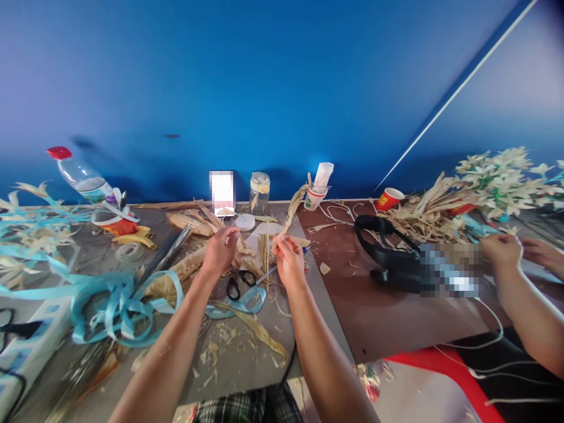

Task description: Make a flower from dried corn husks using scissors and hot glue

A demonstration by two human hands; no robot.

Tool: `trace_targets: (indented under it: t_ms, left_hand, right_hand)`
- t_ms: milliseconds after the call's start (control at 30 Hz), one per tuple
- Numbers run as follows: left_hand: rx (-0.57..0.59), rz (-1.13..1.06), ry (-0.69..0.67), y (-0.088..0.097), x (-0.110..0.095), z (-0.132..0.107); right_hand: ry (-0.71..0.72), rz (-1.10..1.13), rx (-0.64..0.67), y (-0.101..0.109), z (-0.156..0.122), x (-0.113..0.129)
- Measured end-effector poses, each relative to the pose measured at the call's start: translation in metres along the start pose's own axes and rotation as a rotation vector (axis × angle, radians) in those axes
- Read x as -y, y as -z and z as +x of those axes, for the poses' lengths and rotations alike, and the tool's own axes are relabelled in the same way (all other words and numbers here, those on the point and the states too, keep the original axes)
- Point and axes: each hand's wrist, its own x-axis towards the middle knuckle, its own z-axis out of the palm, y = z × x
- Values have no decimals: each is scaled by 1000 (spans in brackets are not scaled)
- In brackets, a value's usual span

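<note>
My left hand (219, 251) is closed in a pinch over a pile of dried corn husks (247, 249) on the grey table (247, 358). My right hand (288, 258) is closed too, gripping thin pale husk strips (266, 247) that hang down between both hands. Black-handled scissors (240, 283) lie just below the hands. A dried corn cob (189, 223) lies further back on the left.
Light blue ribbon (114, 299) coils at the left. A plastic bottle (81, 174), a glass jar (259, 191), paper cups (315, 197) (389, 198) stand at the back. A black bag (388, 258) lies right. Another person's hands (506, 249) work beside husk flowers (497, 176).
</note>
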Motion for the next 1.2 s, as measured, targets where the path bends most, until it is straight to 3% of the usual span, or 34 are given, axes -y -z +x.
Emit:
trace_targets:
  t_ms: [233, 667, 800, 933, 1200]
  left_hand:
    - [-85, -111, 61, 23, 12, -27]
    - [-431, -267, 161, 49, 33, -36]
    - [-428, -278, 163, 54, 31, -36]
    - [-350, -240, 159, 53, 32, -39]
    - [-159, 154, -18, 37, 30, -42]
  right_hand:
    - [10, 3, -9, 3, 1, 0]
    - [-27, -86, 100, 3, -2, -8]
    - [-48, -85, 136, 3, -4, -10]
    - [-48, -101, 160, 2, -5, -10]
    - [-67, -57, 159, 1, -5, -4]
